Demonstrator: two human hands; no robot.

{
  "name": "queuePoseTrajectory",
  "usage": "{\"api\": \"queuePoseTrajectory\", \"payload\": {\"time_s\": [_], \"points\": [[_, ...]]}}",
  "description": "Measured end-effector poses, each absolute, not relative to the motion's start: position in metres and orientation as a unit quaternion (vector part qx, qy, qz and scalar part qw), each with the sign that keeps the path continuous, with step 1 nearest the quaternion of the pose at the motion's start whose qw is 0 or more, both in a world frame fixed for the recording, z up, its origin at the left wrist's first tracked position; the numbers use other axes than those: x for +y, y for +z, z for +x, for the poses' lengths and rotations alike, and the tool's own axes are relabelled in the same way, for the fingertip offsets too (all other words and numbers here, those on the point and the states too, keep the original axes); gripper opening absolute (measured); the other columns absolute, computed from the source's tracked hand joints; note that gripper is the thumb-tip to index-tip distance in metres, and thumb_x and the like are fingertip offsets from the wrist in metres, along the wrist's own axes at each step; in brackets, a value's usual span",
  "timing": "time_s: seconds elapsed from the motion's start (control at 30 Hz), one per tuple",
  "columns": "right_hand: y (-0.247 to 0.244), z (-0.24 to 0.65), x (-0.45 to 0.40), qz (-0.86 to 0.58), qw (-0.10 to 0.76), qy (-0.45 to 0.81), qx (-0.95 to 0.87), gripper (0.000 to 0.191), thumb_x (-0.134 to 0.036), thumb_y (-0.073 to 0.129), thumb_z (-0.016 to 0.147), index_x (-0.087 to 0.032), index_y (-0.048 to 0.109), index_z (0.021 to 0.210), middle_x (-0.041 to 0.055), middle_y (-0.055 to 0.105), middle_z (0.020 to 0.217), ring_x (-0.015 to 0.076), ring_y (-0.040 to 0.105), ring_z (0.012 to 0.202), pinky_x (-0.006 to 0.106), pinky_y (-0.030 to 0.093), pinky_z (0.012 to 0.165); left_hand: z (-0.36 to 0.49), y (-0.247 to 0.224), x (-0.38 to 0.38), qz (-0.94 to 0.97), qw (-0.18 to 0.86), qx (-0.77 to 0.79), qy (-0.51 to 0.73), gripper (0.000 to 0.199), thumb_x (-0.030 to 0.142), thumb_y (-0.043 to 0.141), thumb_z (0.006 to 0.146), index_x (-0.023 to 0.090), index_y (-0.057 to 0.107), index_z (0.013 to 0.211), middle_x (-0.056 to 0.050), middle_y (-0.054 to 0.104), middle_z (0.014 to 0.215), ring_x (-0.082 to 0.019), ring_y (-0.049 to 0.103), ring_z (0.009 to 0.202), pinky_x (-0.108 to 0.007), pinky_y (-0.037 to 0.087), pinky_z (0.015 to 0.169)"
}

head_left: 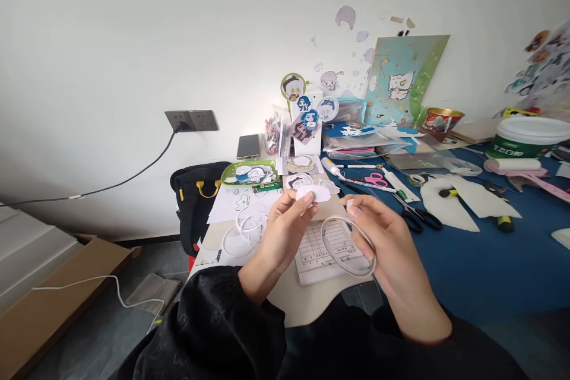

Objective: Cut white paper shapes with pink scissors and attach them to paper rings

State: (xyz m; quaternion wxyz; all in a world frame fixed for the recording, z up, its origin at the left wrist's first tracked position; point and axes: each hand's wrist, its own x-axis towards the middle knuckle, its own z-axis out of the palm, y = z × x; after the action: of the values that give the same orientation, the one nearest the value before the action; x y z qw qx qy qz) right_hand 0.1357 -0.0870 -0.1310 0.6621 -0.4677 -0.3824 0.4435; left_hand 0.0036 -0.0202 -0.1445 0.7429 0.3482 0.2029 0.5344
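My left hand (pixel 287 222) pinches a small white rounded paper cutout (pixel 318 193) between thumb and fingers. Around the fingers of my right hand (pixel 383 231) hangs a thin white ring that looks like a narrow tape roll (pixel 327 248). A small white bit (pixel 350 204) shows at my right thumb tip; what it is I cannot make out. Both hands are held apart above a printed form with a grid (pixel 307 249). Similar loose white rings (pixel 229 243) lie left of my left hand. A paper character cutout (pixel 297 181) lies just behind it.
Behind stand a green tray of paper cutouts (pixel 227 173), a phone (pixel 248 146) and a glue bottle (pixel 330 167). Pink scissors (pixel 376 179), black scissors (pixel 417 217) and white sheets (pixel 445 208) lie right. A white-lidded tub (pixel 512 143) stands at far right. A black bag (pixel 189 202) is at left.
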Motion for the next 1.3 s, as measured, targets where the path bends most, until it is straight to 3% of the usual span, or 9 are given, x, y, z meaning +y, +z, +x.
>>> {"api": "queuePoseTrajectory", "payload": {"time_s": [0.13, 0.27, 0.37, 0.5, 0.63, 0.8, 0.97, 1.13, 1.3], "points": [[-0.137, 0.122, -0.084, -0.461, 0.679, 0.433, -0.373, 0.016, -0.035, 0.069, 0.076, -0.021, 0.065, 0.079, 0.0029, 0.064, 0.110, -0.0021, 0.032, 0.032, 0.022, 0.020, 0.031, 0.004, -0.147, -0.021, 0.372, 0.741, 0.185, 0.527, 0.014, 0.021, 0.073, 0.074, 0.016, 0.062, 0.066, 0.004, 0.059, 0.066, -0.007, 0.053, 0.063, -0.021, 0.043, 0.070], [-0.139, 0.114, -0.080, -0.457, 0.690, 0.437, -0.352, 0.017, -0.035, 0.072, 0.074, -0.020, 0.065, 0.076, -0.0025, 0.065, 0.075, 0.0002, 0.029, 0.030, 0.022, 0.017, 0.031, 0.004, -0.147, -0.022, 0.411, 0.721, 0.204, 0.519, 0.015, 0.022, 0.073, 0.073, 0.015, 0.061, 0.066, 0.002, 0.059, 0.063, -0.008, 0.053, 0.063, -0.022, 0.043, 0.069], [-0.139, 0.117, -0.078, -0.470, 0.684, 0.429, -0.356, 0.017, -0.036, 0.072, 0.074, -0.021, 0.065, 0.076, -0.0069, 0.052, 0.052, 0.0024, 0.027, 0.031, 0.021, 0.018, 0.033, 0.003, -0.146, -0.022, 0.450, 0.699, 0.221, 0.510, 0.015, 0.020, 0.072, 0.073, 0.016, 0.059, 0.067, 0.002, 0.060, 0.065, -0.009, 0.053, 0.063, -0.022, 0.042, 0.066], [-0.139, 0.124, -0.078, -0.497, 0.650, 0.428, -0.384, 0.017, -0.037, 0.071, 0.075, -0.021, 0.066, 0.077, -0.0097, 0.037, 0.038, 0.0061, 0.029, 0.032, 0.022, 0.021, 0.036, 0.000, -0.142, -0.022, 0.539, 0.638, 0.244, 0.493, 0.012, 0.018, 0.073, 0.071, 0.017, 0.063, 0.078, 0.000, 0.061, 0.073, -0.012, 0.054, 0.068, -0.023, 0.042, 0.064], [-0.139, 0.128, -0.077, -0.517, 0.626, 0.425, -0.401, 0.018, -0.038, 0.071, 0.075, -0.020, 0.066, 0.076, -0.0097, 0.036, 0.036, 0.0063, 0.028, 0.033, 0.022, 0.022, 0.037, -0.002, -0.136, -0.024, 0.598, 0.581, 0.275, 0.480, 0.007, 0.021, 0.071, 0.072, 0.017, 0.067, 0.075, -0.002, 0.063, 0.074, -0.015, 0.056, 0.071, -0.025, 0.042, 0.066], [-0.136, 0.129, -0.082, -0.535, 0.627, 0.423, -0.376, 0.020, -0.040, 0.069, 0.076, -0.020, 0.066, 0.077, -0.0101, 0.034, 0.036, 0.0064, 0.028, 0.034, 0.022, 0.021, 0.038, -0.002, -0.136, -0.023, 0.579, 0.562, 0.328, 0.491, 0.017, 0.029, 0.068, 0.076, 0.016, 0.068, 0.066, 0.000, 0.061, 0.065, -0.014, 0.052, 0.065, -0.025, 0.040, 0.065], [-0.135, 0.120, -0.082, -0.515, 0.646, 0.445, -0.345, 0.023, -0.040, 0.072, 0.071, -0.019, 0.065, 0.075, -0.0069, 0.048, 0.045, 0.0054, 0.033, 0.032, 0.022, 0.024, 0.037, 0.000, -0.145, -0.022, 0.538, 0.602, 0.323, 0.495, 0.021, 0.033, 0.067, 0.078, 0.016, 0.069, 0.065, 0.000, 0.059, 0.065, -0.014, 0.049, 0.067, -0.026, 0.039, 0.066], [-0.140, 0.108, -0.074, -0.480, 0.692, 0.438, -0.315, 0.024, -0.040, 0.073, 0.071, -0.018, 0.066, 0.076, -0.0081, 0.044, 0.041, 0.0058, 0.033, 0.032, 0.022, 0.023, 0.035, 0.002, -0.144, -0.026, 0.503, 0.656, 0.275, 0.491, 0.025, 0.034, 0.065, 0.080, 0.015, 0.067, 0.063, -0.002, 0.061, 0.066, -0.016, 0.053, 0.067, -0.029, 0.042, 0.069], [-0.145, 0.104, -0.070, -0.481, 0.697, 0.422, -0.324, 0.022, -0.039, 0.071, 0.075, -0.018, 0.067, 0.079, -0.0077, 0.045, 0.043, 0.0061, 0.034, 0.035, 0.022, 0.023, 0.037, 0.004, -0.141, -0.030, 0.499, 0.643, 0.294, 0.501, 0.024, 0.034, 0.066, 0.079, 0.016, 0.067, 0.062, -0.003, 0.063, 0.065, -0.019, 0.056, 0.068, -0.031, 0.043, 0.070]]}}
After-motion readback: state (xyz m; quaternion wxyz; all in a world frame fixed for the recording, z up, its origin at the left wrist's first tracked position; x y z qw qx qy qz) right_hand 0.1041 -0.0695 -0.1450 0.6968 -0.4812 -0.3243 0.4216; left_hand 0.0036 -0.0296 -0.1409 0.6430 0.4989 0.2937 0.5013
